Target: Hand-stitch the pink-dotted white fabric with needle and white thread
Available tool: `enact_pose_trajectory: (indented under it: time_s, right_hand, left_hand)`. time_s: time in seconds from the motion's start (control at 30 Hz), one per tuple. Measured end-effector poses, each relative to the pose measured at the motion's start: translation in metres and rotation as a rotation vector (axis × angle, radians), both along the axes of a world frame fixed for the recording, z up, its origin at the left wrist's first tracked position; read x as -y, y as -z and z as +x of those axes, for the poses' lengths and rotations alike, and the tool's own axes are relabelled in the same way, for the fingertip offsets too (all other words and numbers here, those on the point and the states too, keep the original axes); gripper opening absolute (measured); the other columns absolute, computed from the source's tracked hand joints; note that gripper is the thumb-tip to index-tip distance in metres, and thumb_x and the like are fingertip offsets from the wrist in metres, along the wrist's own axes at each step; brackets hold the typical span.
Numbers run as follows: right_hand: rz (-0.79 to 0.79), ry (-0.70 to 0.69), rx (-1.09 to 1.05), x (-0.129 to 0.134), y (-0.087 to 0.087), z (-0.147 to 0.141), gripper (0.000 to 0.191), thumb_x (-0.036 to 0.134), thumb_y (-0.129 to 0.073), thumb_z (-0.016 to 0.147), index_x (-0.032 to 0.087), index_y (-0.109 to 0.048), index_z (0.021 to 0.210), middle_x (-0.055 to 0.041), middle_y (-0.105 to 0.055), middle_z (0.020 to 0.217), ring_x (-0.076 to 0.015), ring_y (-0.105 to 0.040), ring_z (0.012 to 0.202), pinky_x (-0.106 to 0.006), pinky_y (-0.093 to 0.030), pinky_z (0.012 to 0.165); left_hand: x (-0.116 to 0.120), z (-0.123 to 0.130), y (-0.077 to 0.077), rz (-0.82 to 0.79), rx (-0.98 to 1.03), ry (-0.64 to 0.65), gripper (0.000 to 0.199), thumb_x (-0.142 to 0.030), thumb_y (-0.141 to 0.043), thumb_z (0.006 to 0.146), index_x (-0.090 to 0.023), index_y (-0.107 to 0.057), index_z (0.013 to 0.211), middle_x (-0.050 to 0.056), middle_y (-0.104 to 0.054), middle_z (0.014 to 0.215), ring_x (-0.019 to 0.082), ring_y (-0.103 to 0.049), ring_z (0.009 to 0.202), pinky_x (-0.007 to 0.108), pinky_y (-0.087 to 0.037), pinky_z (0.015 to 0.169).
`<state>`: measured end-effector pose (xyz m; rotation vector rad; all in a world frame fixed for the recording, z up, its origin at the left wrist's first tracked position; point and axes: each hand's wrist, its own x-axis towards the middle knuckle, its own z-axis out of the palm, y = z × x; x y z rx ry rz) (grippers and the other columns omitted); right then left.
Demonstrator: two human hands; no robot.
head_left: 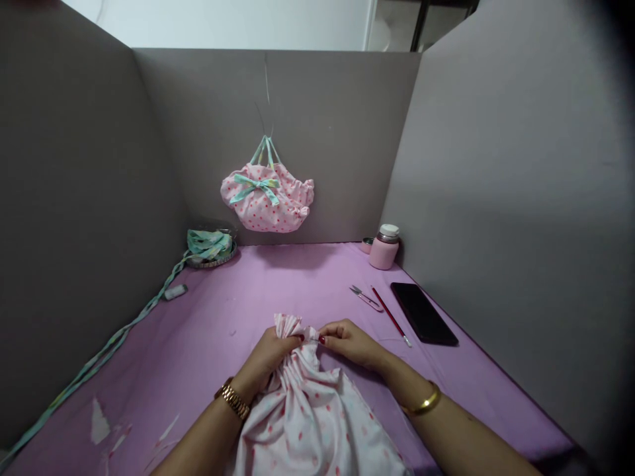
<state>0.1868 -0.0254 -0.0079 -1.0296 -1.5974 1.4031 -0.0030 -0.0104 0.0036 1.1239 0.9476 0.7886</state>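
Together, left hand (272,354) and right hand (352,342) each pinching gathered dotted fabric (307,396), phone (424,313) rightward, on purple cloth (292,277).

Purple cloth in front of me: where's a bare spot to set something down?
The widest patch lies beyond your left hand and right hand, between the green strips and the snips. Crowded: right, with snips, pencil, phone; near left, with scraps.

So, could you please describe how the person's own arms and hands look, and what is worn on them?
Both forearms are bare, with no sleeves in view. The left wrist has a gold-coloured watch with a linked metal band. The right forearm has a smooth, gold-coloured bangle. Dark red polish shows on the thumbnails of both hands.
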Motion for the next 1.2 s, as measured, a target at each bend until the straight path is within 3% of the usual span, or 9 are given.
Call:
enact_pose_trajectory:
  time_s: [0.33, 0.57, 0.87, 1.2]
  right_hand:
    - [0.077, 0.031, 0.124, 0.003, -0.002, -0.003, 0.021, 0.021, -0.052, 0.077, 0.012, -0.07, 0.083, -0.0022, -0.065, 0.071, -0.0139, -0.053, 0.064, -0.023, -0.039, 0.062]
    - [0.159, 0.074, 0.204, 0.007, 0.0, -0.01, 0.021, 0.018, -0.051, 0.077, 0.013, -0.07, 0.084, -0.0001, -0.063, 0.067, -0.0127, -0.05, 0.06, -0.022, -0.037, 0.059]
    - [0.137, 0.099, 0.099, 0.01, -0.001, -0.009, 0.021, 0.025, -0.053, 0.077, 0.012, -0.068, 0.084, -0.0025, -0.065, 0.074, -0.0146, -0.055, 0.067, -0.024, -0.041, 0.065]
    - [0.047, 0.073, -0.03, 0.009, -0.002, -0.009, 0.026, 0.036, -0.062, 0.072, 0.011, -0.068, 0.079, -0.003, -0.064, 0.07, -0.0137, -0.054, 0.065, -0.025, -0.041, 0.064]
  left_hand:
    - [-0.002, -0.003, 0.007, 0.049, -0.024, -0.021, 0.008, -0.019, -0.062, 0.062, -0.015, -0.06, 0.069, -0.001, -0.06, 0.062, 0.016, -0.053, 0.059, 0.024, -0.039, 0.056]
    - [0.002, 0.0, 0.001, 0.106, -0.058, -0.06, 0.008, -0.017, -0.063, 0.06, -0.016, -0.055, 0.059, -0.005, -0.051, 0.052, 0.011, -0.044, 0.05, 0.022, -0.033, 0.05]
    - [0.006, -0.001, 0.0, 0.054, 0.008, 0.003, 0.014, -0.02, -0.061, 0.065, -0.013, -0.064, 0.077, 0.001, -0.063, 0.067, 0.018, -0.057, 0.066, 0.027, -0.042, 0.063]
    - [0.011, -0.003, -0.007, -0.01, 0.111, 0.064, 0.013, -0.019, -0.064, 0.063, -0.014, -0.065, 0.075, 0.001, -0.066, 0.065, 0.017, -0.059, 0.061, 0.028, -0.044, 0.063]
